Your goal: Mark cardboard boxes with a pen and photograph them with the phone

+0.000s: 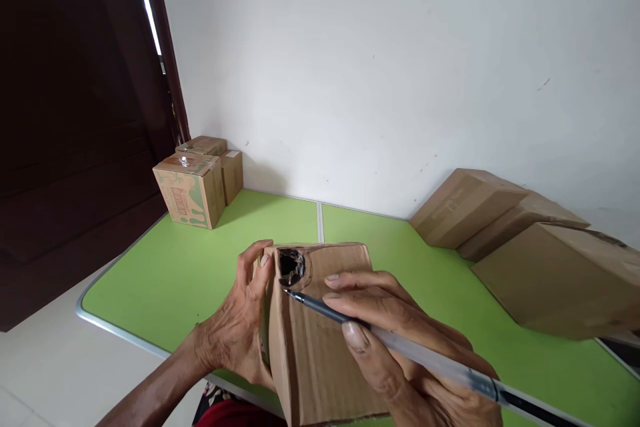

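Observation:
A brown cardboard box [320, 360] stands in front of me near the table's front edge. Near the top left corner of its facing side is a ragged, dark-edged hole [291, 267], with a curved pen line drawn around its right side. My left hand [245, 327] grips the box's left side, the thumb by the upper edge beside the hole. Between the thumb and fingers of my right hand [400, 347] is a pen [425, 357] with a clear barrel and dark grip. Its tip meets or almost meets the cardboard just below the hole; contact is hard to tell.
Several printed cardboard boxes [193, 190] sit at the back left of the green folding table [150, 293]. More plain boxes [555, 273] lean together on the right. A white wall [375, 80] rises behind, and a dark door [75, 113] is at left.

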A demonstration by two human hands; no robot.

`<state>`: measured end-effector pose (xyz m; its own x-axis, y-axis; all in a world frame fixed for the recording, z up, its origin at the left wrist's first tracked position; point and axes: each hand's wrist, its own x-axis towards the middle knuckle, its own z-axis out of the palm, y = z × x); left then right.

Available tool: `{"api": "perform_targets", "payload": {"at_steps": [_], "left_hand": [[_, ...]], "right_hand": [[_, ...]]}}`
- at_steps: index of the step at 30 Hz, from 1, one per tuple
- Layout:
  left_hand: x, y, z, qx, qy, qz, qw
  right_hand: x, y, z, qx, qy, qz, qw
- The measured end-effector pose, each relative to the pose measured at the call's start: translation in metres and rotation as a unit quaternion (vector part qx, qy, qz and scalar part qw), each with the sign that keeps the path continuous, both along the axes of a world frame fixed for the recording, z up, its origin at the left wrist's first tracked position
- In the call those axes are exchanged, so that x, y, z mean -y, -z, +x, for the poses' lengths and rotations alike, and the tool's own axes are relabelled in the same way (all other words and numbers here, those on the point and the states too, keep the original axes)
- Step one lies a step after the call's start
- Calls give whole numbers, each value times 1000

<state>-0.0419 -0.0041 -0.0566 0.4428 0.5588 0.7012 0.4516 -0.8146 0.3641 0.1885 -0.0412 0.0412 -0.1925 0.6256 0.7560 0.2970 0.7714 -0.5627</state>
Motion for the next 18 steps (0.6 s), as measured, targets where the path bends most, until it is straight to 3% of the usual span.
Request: {"api": "perform_targets", "payload": {"at_steps": [18], "left_hand": [[5, -2, -3, -14, -29, -5, 999]], "right_hand": [[-2, 8, 7, -45, 42, -22, 998]]}}
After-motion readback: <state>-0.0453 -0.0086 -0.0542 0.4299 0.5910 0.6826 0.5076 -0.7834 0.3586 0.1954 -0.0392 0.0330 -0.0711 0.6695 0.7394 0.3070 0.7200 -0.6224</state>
